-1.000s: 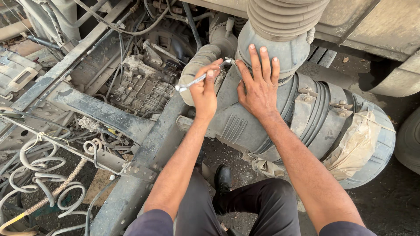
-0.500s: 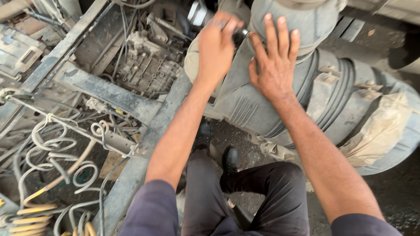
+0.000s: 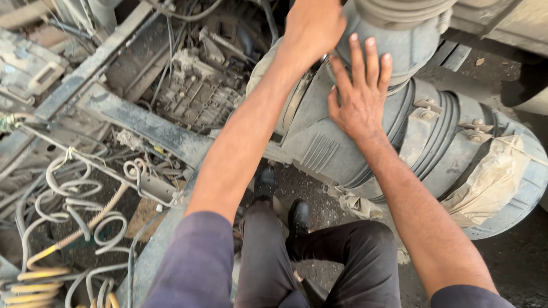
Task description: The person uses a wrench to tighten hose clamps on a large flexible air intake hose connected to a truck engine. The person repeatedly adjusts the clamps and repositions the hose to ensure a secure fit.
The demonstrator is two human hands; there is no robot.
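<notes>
My left hand (image 3: 313, 28) is closed in a fist at the top of the view, against the neck of a big dusty grey cylindrical housing (image 3: 337, 148). Only a sliver of a metal wrench (image 3: 324, 58) shows under the fist. My right hand (image 3: 359, 97) lies flat on the housing just right of it, fingers spread and pointing up, holding nothing. A ribbed grey hose (image 3: 399, 11) joins the housing above both hands.
Beige cloth (image 3: 491, 182) wraps the housing's right end. A dirty engine block (image 3: 197, 91) and a steel frame rail (image 3: 142, 122) lie to the left, with coiled white and yellow hoses (image 3: 63, 228) at lower left. My black shoes (image 3: 298, 219) stand on dark ground.
My left hand has gone up and rightward to the housing's neck, now covering most of the wrench. The right hand has stayed flat on the housing. The view has tilted down.
</notes>
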